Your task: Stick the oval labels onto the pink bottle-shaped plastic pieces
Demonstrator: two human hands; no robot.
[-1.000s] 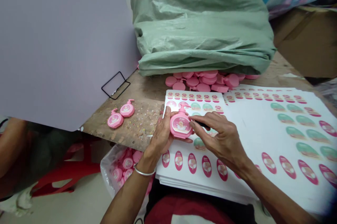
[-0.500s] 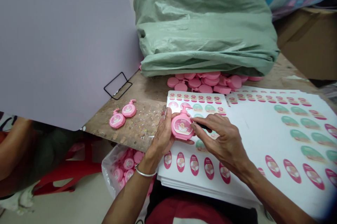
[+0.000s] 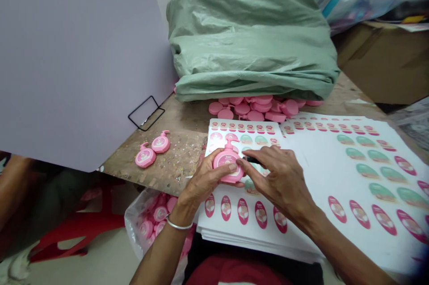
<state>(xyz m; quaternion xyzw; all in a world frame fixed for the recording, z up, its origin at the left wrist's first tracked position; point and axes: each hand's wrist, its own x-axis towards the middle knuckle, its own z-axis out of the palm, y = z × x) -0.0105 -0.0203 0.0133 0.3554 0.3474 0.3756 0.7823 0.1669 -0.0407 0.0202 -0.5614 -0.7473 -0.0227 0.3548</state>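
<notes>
Your left hand [image 3: 201, 182] has slid its thumb across the pink bottle [image 3: 228, 165], still clamped above the sticker sheets [image 3: 321, 164]; your right hand [image 3: 279, 182] pinches a dark tool [image 3: 253, 160]. Worn wooden table [image 3: 177, 160], green sack [image 3: 251, 35] behind. Bottle's pump-shaped, labelled.

Both hands, left hand [image 3: 204, 180] and right hand [image 3: 279, 182], grip a pink bottle-shaped piece [image 3: 227, 162] above sticker sheets [image 3: 318, 173].

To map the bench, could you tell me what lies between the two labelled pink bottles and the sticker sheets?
Head view: only bare, speckled tabletop between the bottles and the sheets.
</notes>
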